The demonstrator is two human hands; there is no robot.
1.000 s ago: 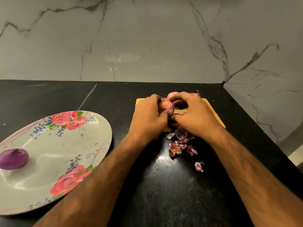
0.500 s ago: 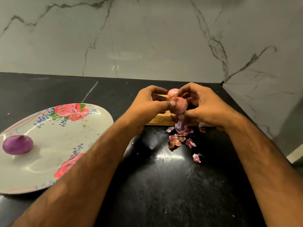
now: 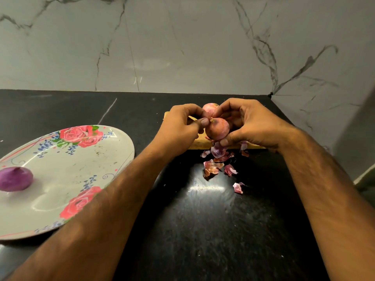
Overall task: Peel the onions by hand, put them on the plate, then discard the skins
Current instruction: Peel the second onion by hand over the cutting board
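Head view, looking down past both forearms: the left hand point(image 3: 178, 128) and right hand point(image 3: 249, 122) meet close together above a wooden cutting board point(image 3: 199, 142), both working on one pink onion point(image 3: 217, 128) held clear of the board. The right hand cups it from the far side, fingers curled round it and the thumb tucked beneath. The left hand's fingers are curled too, its thumb tip pressed against the onion's top end by the stub. I cannot tell if a flake of skin sits under that thumb.

The pink onion wears a dull, orange-pink outer layer, blotchy and matte. Just behind it, partly hidden by the fingers, a second onion point(image 3: 209, 108) of the same colour shows.

Torn skins point(image 3: 213, 167) lie scattered on the black counter point(image 3: 203, 230) just beside the board's near edge, one piece point(image 3: 237, 188) a little apart from the rest.

Well to the left sits a rose-patterned plate point(image 3: 81, 169) with one peeled onion point(image 3: 15, 178), glossy purple, near its left side. A grey-veined marble wall point(image 3: 182, 47) rises behind the counter.
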